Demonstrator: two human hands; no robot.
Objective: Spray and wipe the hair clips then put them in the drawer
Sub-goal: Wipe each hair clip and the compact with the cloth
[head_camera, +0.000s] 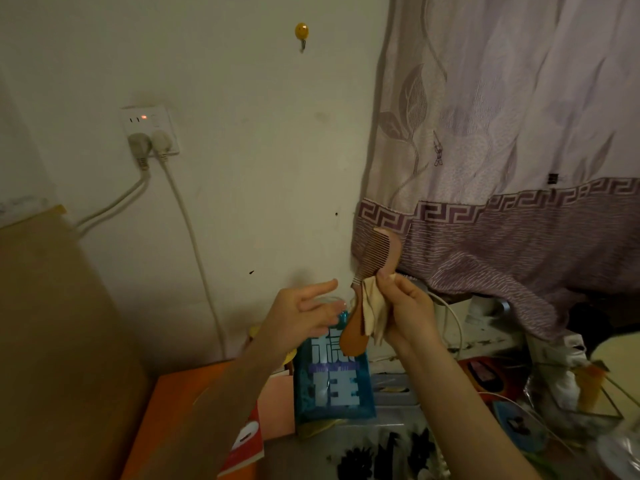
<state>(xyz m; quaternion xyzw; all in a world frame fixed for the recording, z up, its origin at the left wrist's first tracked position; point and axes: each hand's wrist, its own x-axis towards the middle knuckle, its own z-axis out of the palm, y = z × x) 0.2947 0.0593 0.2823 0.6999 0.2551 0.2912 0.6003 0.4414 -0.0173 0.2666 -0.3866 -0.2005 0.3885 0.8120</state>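
Observation:
My right hand (405, 306) grips a brown wooden comb (375, 263) together with a small beige cloth (372, 310). The comb stands nearly upright, teeth facing left, its rounded handle end (353, 337) hanging below the hand. My left hand (304, 313) hovers just left of the comb with fingers spread and relaxed, holding nothing. Behind its fingers a clear container top shows faintly. Dark hair clips (388, 452) lie blurred on the surface at the bottom of the view. No drawer is visible.
A teal packet (332, 382) with white lettering stands under my hands. An orange surface (180, 410) and red-and-white booklet (246, 441) lie left; a cardboard box (52, 323) stands far left. A purple patterned curtain (502, 168) hangs right above clutter and cables. A socket (150, 131) is on the wall.

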